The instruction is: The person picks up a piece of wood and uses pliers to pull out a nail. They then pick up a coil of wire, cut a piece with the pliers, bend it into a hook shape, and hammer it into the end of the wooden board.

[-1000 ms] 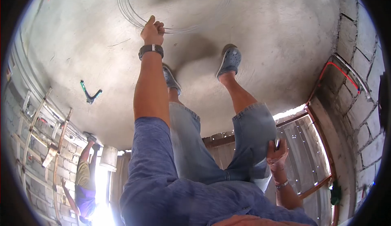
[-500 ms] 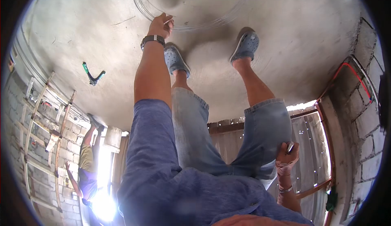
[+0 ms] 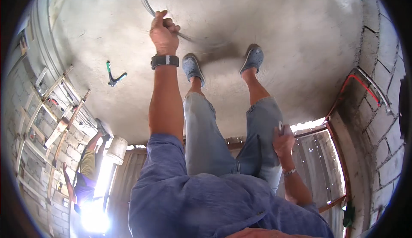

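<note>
Over the concrete floor (image 3: 300,36), left hand (image 3: 165,34) gripped looped wire (image 3: 146,2)

Left fingers were closed on the wire, in front of the feet; whether it touched the floor, couldn't tell. Right hand (image 3: 283,145) was closed around a small metallic item (image 3: 281,128) by the right thigh, too small to name.

Change: half a second earlier a wide loop showed past both feet; at this moment its far side was blurred and partly out of view, and the clogs (image 3: 193,67) sat closer together. Wire looked to be on the move, hold kept, so handling seemed mid-motion.

Counts: one wire bundle (strands not countable), one metallic item, two clogs, one watch (image 3: 165,61), one wristband (image 3: 290,172), one V-shaped tool (image 3: 112,77) left of the arm, one bucket (image 3: 116,149), one other person (image 3: 89,165).
</note>
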The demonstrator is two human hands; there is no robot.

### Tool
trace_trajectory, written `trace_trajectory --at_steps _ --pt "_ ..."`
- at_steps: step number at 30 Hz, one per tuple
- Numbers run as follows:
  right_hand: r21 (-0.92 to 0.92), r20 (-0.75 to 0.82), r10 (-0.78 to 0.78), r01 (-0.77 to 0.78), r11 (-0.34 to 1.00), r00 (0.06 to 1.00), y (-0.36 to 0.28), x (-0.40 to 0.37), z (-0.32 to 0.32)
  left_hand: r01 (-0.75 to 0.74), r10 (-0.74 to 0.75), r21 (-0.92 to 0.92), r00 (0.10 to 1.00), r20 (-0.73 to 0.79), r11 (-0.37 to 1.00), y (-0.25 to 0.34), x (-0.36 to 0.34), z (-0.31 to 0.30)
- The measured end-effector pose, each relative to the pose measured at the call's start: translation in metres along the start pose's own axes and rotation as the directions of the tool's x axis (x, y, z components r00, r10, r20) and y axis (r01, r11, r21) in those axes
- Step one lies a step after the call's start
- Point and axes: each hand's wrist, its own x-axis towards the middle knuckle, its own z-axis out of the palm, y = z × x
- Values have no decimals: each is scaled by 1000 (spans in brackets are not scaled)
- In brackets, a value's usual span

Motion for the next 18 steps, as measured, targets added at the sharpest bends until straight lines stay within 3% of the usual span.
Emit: trace_trajectory --at_steps 1,3,5,7,8,14,16,17,18 --pt "10 -15 -17 17 1000 1000 0 2 -3 -14 14 -35 1000 12 999 30 -18 12" --pt "49 -110 -220 227 973 969 1 7 -12 -29 34 -106 998 47 994 90 -61 28" --pt "71 -118 -257 266 961 959 6 14 -23 -32 39 -125 998 53 992 147 -111 35" --pt "62 32 -301 298 952 953 6 26 -52 -38 52 -156 995 87 987 198 -163 26" --pt "65 31 -344 342 938 938 1 28 -71 -81 93 -166 993 67 983 225 -193 22" --pt "174 43 -674 659 732 737 -70 13 -182 -253 256 -83 966 22 964 357 -351 -32" --pt "369 2 -784 728 577 621 -106 -15 -206 -319 328 -134 943 53 938 380 -392 -47" --pt "317 27 -820 773 549 571 -122 -28 -212 -355 374 -190 924 76 915 386 -410 -47" --pt "378 24 -862 794 476 506 -138 -49 -218 -384 419 -247 902 107 890 392 -426 -49"
